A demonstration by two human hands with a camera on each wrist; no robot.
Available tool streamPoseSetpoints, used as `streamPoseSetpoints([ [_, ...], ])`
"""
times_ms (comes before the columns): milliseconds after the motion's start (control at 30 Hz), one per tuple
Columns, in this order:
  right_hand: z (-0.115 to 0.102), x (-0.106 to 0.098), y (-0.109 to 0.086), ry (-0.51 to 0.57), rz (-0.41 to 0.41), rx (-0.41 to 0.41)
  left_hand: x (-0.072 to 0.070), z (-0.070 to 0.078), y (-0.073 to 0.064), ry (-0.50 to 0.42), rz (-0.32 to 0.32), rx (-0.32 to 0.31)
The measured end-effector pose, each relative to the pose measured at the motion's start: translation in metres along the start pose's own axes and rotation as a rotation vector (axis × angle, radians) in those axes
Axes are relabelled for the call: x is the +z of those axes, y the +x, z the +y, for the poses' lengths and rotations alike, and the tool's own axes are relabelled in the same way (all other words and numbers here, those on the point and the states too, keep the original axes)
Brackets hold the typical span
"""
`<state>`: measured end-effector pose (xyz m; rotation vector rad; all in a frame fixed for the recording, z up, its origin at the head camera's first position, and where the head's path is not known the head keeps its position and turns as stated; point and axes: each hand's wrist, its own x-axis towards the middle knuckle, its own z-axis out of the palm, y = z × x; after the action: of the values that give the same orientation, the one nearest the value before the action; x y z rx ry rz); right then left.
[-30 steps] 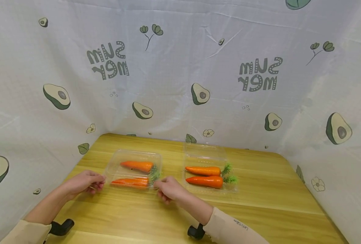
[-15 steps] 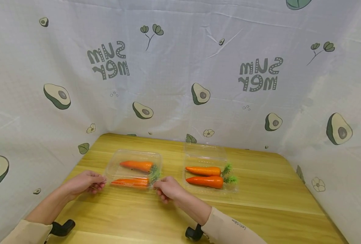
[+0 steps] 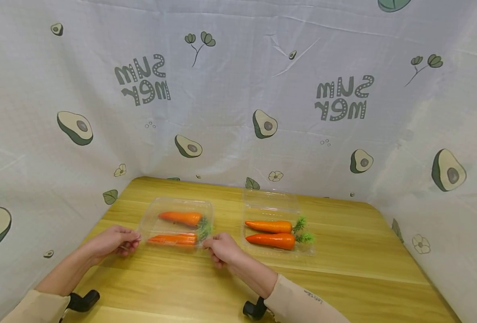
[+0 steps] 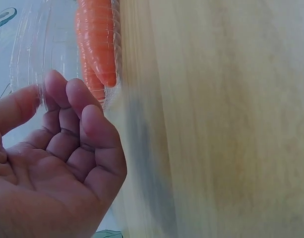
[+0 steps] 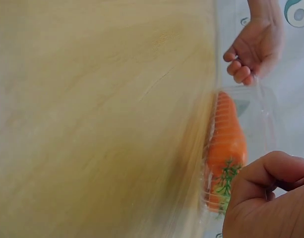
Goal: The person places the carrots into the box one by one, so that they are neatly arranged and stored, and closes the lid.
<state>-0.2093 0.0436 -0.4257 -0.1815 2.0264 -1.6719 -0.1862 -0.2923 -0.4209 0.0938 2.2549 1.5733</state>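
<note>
A clear plastic clamshell box (image 3: 151,210) lies at the left of the table in the head view, its lid over two orange carrots. One carrot (image 3: 180,218) lies behind the other carrot (image 3: 174,239), with green tops to the right. My left hand (image 3: 115,242) pinches the lid's rim at the front left corner between thumb and fingertips; the left wrist view shows the lid (image 4: 30,64) there. At the front right corner my right hand (image 3: 225,249) pinches the box edge, its fingers curled under. In the right wrist view that hand (image 5: 271,198) partly hides the corner.
To the right stands a second clear clamshell box, its lid (image 3: 271,200) tipped back. It holds a rear carrot (image 3: 268,226) and a front carrot (image 3: 271,241) with leafy tops. A printed cloth (image 3: 230,89) hangs behind the wooden table (image 3: 174,287).
Both hands keep their pinch at the same corners. The right forearm has shifted slightly left, and the lidded box has barely moved.
</note>
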Motion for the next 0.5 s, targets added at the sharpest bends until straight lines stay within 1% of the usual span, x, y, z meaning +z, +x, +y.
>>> streamPoseSetpoints([
  [267,0.0015,0.0010,0.0053,0.053,0.008,-0.004,-0.0010,0.0009,0.0035,-0.001,0.034,-0.014],
  [400,0.0008,0.0017,0.0033,0.029,0.021,-0.005,-0.0004,0.0007,0.0042,0.014,0.063,-0.015],
  [500,0.0007,0.0011,0.0005,-0.010,0.030,-0.006,0.0007,0.0025,0.0035,0.053,0.115,-0.029],
])
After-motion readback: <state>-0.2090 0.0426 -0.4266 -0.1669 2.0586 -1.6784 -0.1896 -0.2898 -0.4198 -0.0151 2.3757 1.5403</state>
